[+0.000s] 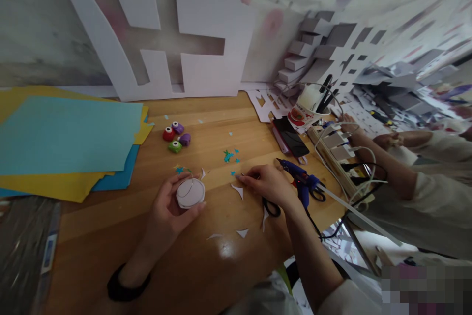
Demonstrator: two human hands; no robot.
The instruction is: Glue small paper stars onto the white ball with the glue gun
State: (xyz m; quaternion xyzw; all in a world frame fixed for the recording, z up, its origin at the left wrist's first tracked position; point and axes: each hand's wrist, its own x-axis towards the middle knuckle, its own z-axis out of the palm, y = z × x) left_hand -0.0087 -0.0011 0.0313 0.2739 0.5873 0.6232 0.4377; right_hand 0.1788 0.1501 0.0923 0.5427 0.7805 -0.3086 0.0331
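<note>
My left hand is wrapped round a small white round piece with a flat top and a thin wire loop across it. Just beyond it lies a blue paper star. My right hand is low over the table with its thumb and fingertips pinched together; whatever is between them is too small to make out. A tiny blue cut-out lies beside those fingertips, with a cluster of blue cut-outs farther off. Partly under my right hand are black-handled scissors. A blue glue gun lies to its right.
Several small craft punches stand left of centre, near stacked coloured paper. White paper scraps dot the table. At right are a phone, a paper cup, a power strip with cables, and another person's arm.
</note>
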